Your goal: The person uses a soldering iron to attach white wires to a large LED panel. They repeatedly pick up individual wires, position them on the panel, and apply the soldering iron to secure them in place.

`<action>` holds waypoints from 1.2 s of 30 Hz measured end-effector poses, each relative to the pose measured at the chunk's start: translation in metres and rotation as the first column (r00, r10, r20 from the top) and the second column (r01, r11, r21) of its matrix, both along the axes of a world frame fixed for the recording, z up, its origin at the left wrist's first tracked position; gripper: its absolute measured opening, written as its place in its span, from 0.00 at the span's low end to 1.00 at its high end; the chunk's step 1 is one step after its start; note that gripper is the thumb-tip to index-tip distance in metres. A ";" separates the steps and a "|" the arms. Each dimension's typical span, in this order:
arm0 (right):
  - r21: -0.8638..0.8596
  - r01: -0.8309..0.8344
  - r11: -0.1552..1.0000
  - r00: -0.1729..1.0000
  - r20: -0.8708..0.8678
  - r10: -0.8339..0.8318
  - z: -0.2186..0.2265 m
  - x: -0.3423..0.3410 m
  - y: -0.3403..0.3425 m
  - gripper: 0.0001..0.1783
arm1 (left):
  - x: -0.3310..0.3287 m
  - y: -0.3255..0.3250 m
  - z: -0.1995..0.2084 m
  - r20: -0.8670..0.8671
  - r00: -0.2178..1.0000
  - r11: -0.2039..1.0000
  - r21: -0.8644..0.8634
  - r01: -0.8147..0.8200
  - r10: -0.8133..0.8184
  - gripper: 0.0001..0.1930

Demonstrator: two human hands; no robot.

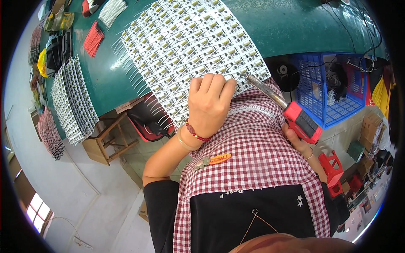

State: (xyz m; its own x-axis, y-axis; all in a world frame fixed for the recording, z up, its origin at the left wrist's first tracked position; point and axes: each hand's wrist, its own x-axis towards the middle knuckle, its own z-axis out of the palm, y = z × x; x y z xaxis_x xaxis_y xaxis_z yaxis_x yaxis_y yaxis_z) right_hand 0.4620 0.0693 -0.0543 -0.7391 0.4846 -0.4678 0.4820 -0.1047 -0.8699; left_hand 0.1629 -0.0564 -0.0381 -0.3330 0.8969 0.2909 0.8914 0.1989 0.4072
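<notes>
Iron at panel, L hand curled on near edge

You've got a checked apron [249,168] on, closest in. Your R hand [296,141] is wrapped round the red handle of a soldering iron [303,122]; its tip is at the white panel [185,50] nr the lower R corner, contact unclear. Your L hand [211,99] is on the panel's near edge, fingers bent down, tips hidden, so can't tell if it's pinching anything. Panel lies partly on the green table [295,29], overhanging yr side, w/ thin pale wires out its L edge. Blue crate [312,97] is off to yr R, below table level. Further out L: stacked panels [74,99], red wire bundle [93,39], then white wire bundle [112,12].
</notes>
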 end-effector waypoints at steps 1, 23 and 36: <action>0.022 -0.002 1.000 1.000 -0.002 0.002 0.005 -0.007 0.000 0.11 | 0.001 -0.001 -0.002 0.004 1.000 1.000 0.006 0.000 0.000 0.10; -0.079 0.086 0.993 0.992 -0.087 -0.093 0.005 0.000 0.001 0.10 | 0.003 0.002 -0.003 -0.001 1.000 1.000 0.020 -0.006 0.006 0.10; -0.038 -0.006 0.999 0.999 0.036 0.008 0.000 0.019 0.003 0.12 | -0.001 0.004 -0.004 0.171 0.982 0.996 0.055 0.075 -0.083 0.11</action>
State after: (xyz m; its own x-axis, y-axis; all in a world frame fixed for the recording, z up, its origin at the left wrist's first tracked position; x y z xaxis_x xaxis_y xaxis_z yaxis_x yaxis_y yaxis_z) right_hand 0.4809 0.0723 -0.0548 -0.7249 0.4608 -0.5120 0.5135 -0.1340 -0.8476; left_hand 0.1620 -0.0519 -0.0423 -0.3108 0.9087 0.2787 0.8188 0.1070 0.5640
